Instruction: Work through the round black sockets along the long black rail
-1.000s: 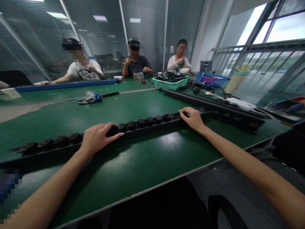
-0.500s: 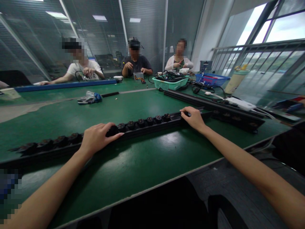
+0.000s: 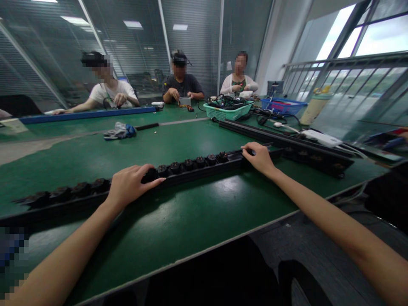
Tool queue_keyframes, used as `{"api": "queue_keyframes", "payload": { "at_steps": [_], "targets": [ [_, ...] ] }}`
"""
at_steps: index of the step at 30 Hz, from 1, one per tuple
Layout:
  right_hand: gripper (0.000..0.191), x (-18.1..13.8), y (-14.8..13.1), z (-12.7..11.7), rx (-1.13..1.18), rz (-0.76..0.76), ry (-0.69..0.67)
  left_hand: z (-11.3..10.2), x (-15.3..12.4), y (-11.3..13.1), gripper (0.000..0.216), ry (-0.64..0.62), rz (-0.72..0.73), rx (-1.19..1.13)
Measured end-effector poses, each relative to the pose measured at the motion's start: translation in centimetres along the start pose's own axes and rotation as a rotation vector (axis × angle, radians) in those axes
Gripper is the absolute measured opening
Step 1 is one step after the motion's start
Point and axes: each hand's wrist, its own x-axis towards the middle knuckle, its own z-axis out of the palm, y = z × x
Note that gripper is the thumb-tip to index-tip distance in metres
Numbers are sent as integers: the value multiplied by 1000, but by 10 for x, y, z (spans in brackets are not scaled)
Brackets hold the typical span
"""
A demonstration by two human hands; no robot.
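A long black rail (image 3: 191,170) lies across the green table (image 3: 178,221) in front of me, carrying a row of several small black round parts (image 3: 188,162). My left hand (image 3: 129,185) rests over the rail near its middle, fingers curled down on the parts. My right hand (image 3: 259,157) grips the rail farther right, fingers wrapped over its top edge. Both forearms reach in from the bottom corners.
More black rails (image 3: 287,142) lie to the right, by a white power strip (image 3: 320,138) with cables. At the back stand a green basket (image 3: 228,110), a blue bin (image 3: 280,105), a blue bar (image 3: 89,114) and grey gloves (image 3: 119,131). Three people sit at the far side.
My hands and the rail have barely moved. The people across the table have shifted their hands slightly.
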Motion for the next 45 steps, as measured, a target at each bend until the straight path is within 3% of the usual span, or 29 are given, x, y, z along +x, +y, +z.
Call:
{"api": "queue_keyframes", "payload": {
  "at_steps": [29, 41, 45],
  "targets": [
    [14, 1, -2, -6, -110, 100, -29, -2, 0, 2, 78, -2, -1, 9],
    [11, 1, 3, -6, -98, 54, -54, -3, 0, 1, 79, -16, -8, -13],
    [14, 1, 10, -4, -122, 78, -5, -3, 0, 2, 76, -9, -8, -16]
  ]
}}
